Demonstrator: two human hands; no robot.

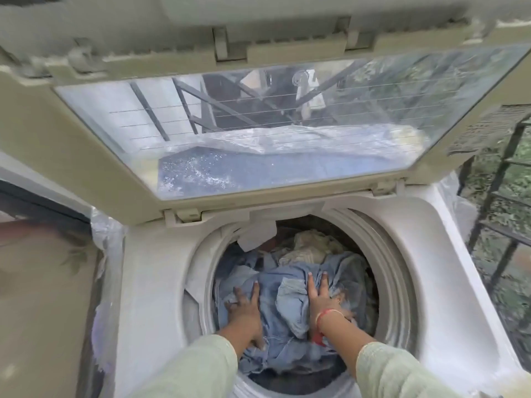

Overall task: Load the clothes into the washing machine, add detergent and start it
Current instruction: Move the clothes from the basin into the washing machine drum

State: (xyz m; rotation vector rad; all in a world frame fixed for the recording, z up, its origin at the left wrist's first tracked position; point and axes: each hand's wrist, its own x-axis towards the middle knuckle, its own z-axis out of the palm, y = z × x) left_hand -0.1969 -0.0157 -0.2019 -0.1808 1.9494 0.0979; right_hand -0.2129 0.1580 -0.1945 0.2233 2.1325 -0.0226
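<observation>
Currently pressing down on the heaped blue clothes [287, 314] with the left hand [244, 305], fingers straight and spread, and the right hand [322, 297], fingers likewise extended, gripping nothing. Lying inside the drum [383, 254] of the top-loading washing machine [152, 282], just in front of a cream garment [310, 245]. Showing the glass lid [86, 156] raised behind the drum.
</observation>
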